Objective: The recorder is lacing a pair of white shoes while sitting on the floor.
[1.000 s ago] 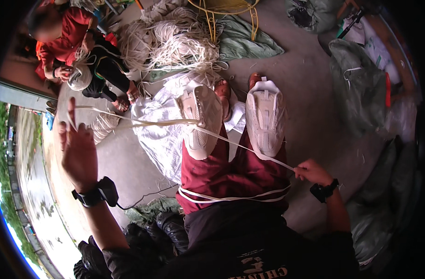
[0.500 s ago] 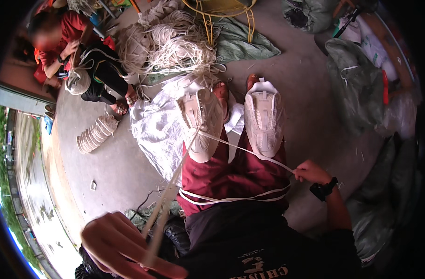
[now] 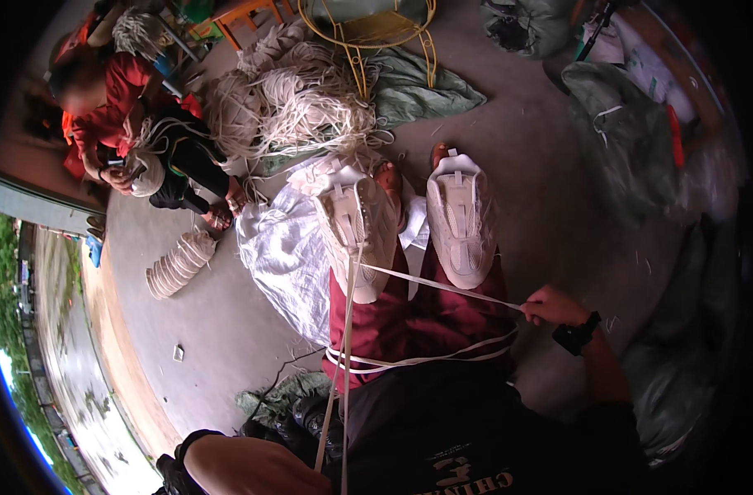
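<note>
Two beige sneakers rest on my knees, the left sneaker [image 3: 353, 219] and the right sneaker [image 3: 461, 214], toes toward me. A flat off-white shoelace [image 3: 442, 285] comes out of the left sneaker and stretches to my right hand [image 3: 555, 305], whose closed fingers pinch it. More strands run taut from that sneaker down to the lower edge, beside my left hand [image 3: 257, 469]. Only the back of that hand or wrist shows, and its fingers are hidden. Loose pale laces [image 3: 418, 361] lie across my maroon trousers.
A large heap of off-white laces [image 3: 302, 91] lies ahead, near a yellow-framed chair [image 3: 367, 41]. At the left are a coiled lace bundle [image 3: 181, 264] and a seated person [image 3: 112, 107] handling laces. A white sack [image 3: 282, 256] spreads by my legs; green sacks [image 3: 624, 140] stand right.
My left hand has gone down toward the lower edge, drawing the strands straighter and steeper. My right hand keeps its pinch on the shoelace. The seated person's hands have lowered.
</note>
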### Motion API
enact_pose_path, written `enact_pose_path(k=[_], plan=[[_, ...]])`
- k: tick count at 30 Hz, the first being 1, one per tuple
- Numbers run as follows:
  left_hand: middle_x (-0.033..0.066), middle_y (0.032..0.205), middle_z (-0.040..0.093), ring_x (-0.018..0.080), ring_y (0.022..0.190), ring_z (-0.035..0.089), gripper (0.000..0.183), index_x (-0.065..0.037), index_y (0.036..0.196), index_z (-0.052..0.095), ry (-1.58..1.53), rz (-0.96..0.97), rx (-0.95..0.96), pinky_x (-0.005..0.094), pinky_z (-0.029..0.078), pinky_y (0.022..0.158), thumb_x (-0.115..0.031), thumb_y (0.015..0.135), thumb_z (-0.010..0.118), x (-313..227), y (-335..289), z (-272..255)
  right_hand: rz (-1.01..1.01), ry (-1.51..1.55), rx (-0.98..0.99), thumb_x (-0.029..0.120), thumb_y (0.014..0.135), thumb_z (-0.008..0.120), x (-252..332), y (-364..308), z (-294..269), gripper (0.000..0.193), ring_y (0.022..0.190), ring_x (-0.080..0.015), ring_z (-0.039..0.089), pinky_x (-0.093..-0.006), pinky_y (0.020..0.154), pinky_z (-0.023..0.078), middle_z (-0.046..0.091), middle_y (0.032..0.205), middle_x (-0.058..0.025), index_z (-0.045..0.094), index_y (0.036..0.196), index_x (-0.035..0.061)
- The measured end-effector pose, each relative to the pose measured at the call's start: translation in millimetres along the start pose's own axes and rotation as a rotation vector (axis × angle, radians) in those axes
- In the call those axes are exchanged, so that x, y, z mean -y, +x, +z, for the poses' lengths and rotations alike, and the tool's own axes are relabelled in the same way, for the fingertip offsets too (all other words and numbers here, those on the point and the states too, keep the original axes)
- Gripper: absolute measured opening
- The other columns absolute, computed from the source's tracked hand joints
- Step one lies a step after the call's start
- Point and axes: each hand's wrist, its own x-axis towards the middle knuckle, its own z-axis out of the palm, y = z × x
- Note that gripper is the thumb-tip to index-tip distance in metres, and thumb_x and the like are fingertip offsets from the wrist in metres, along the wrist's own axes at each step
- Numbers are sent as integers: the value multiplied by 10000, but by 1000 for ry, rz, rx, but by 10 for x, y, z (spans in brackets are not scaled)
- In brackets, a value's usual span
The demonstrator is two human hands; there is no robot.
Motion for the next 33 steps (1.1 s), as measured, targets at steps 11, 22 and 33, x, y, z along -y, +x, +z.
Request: enact_pose_path(k=[11, 22, 33], plan=[[180, 1469, 488, 223, 960, 730, 530, -162, 1385, 579, 155, 150, -412, 212, 557, 488, 22, 891, 531, 22, 162, 293, -81, -30, -37, 244, 955, 591, 59, -107, 12, 322, 571, -89, 592, -272, 559, 456, 638, 619, -30, 695, 774, -1], [146, 1209, 690, 95, 606, 616, 255, -33, 1070, 691, -149, 710, -844, 175, 435, 458, 24, 939, 480, -142, -511, 423, -93, -44, -73, 197, 941, 585, 119, -321, 4, 256, 589, -86, 596, -270, 574, 461, 655, 637, -36, 715, 824, 9], [158, 1553, 371, 123, 1154, 547, 262, -64, 1267, 542, 226, 191, -2127, 253, 455, 899, -93, 1009, 505, 1024, -2338, 108, -362, -177, -166, 182, 937, 611, 1125, -613, 232, 188, 704, -218, 677, -314, 669, 511, 705, 775, -86, 712, 948, 24]])
